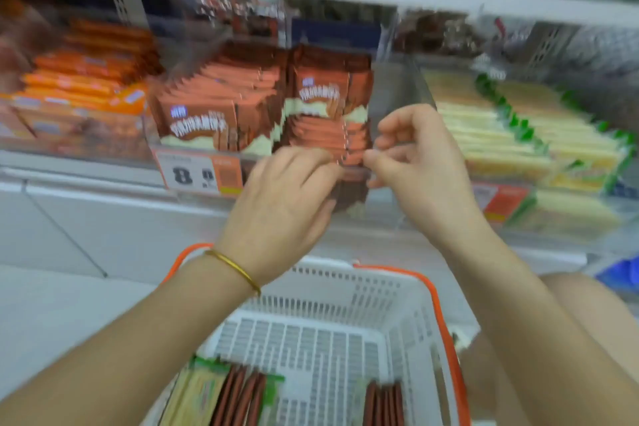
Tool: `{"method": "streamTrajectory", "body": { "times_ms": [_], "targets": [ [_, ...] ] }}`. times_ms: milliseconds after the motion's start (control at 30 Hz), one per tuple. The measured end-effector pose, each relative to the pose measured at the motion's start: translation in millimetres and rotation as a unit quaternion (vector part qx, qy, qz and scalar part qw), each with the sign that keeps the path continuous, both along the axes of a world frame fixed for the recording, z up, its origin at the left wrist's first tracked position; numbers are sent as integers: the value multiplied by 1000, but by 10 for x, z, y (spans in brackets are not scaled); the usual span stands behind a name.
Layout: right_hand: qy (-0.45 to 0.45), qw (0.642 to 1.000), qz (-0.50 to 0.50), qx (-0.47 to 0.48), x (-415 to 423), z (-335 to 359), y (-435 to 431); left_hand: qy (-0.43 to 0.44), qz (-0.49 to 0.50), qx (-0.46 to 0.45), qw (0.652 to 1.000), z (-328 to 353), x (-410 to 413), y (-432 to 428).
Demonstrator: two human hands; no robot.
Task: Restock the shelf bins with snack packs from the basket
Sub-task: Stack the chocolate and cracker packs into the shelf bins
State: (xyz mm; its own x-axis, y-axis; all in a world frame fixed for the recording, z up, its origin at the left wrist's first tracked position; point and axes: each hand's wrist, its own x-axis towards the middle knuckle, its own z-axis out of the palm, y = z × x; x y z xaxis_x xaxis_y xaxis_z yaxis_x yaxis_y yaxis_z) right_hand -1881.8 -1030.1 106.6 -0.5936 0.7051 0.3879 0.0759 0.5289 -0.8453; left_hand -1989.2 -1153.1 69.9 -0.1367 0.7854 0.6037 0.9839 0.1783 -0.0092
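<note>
Left hand (287, 197): fingers curled round stack of brown snack packs (328, 135), held at front of middle bin (401, 90). Right hand (415, 162): pinches the same stack's right edge. Stack count: blurred. Basket (345, 278): one, below the hands, with two clusters of spare brown packs (242, 401).

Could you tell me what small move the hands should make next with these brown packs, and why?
Probably lift the stack of brown packs a little and slide it back into the middle bin. The left hand and right hand both grip it at the bin's front, its lower end hanging before the price rail, and matching packs already stand in that bin.
</note>
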Motion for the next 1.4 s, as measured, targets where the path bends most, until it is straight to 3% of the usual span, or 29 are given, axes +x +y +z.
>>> {"method": "streamTrajectory", "body": {
  "times_ms": [67,133,233,333,400,467,567,700,767,833,1000,1100,1233,1333,1400],
  "targets": [
    [-57,996,33,-53,309,-445,-155,16,-32,-34,999,-62,121,-60],
    [-220,973,49,-52,454,-1116,-143,25,-57,-100,993,-272,254,-105],
    [-493,861,126,-7,507,-2113,-30,34,-84,-221,971,-654,461,-170],
    [-630,714,294,77,686,-2922,-59,29,-84,-322,942,-895,582,-306],
    [-651,630,372,202,882,-3281,-112,-1,-68,-358,931,-966,610,-397],
    [-641,574,399,316,1072,-3533,-122,-38,-43,-387,920,-986,639,-464],
    [-646,527,403,378,1183,-3635,-92,-55,-26,-432,900,-985,642,-473],
    [-632,509,411,415,1067,-3473,-89,-47,-21,-455,889,-1030,606,-400],
    [-637,511,420,396,1001,-3406,-73,-52,-25,-460,886,-1048,589,-355],
    [-642,540,415,352,918,-3327,-30,-59,-30,-471,879,-1049,581,-302],
    [-558,740,370,67,648,-2623,209,-167,-3,-497,852,-1021,536,-210],
    [-465,819,328,-71,640,-2053,321,-267,42,-468,841,-980,442,-186],
    [-353,868,296,-186,752,-1556,297,-421,76,-368,825,-840,360,-132],
    [-271,893,258,-250,768,-1331,206,-454,72,-282,842,-663,317,-97],
    [-220,912,212,-274,760,-1192,147,-494,64,-233,835,-487,272,-104]
  ]
}}
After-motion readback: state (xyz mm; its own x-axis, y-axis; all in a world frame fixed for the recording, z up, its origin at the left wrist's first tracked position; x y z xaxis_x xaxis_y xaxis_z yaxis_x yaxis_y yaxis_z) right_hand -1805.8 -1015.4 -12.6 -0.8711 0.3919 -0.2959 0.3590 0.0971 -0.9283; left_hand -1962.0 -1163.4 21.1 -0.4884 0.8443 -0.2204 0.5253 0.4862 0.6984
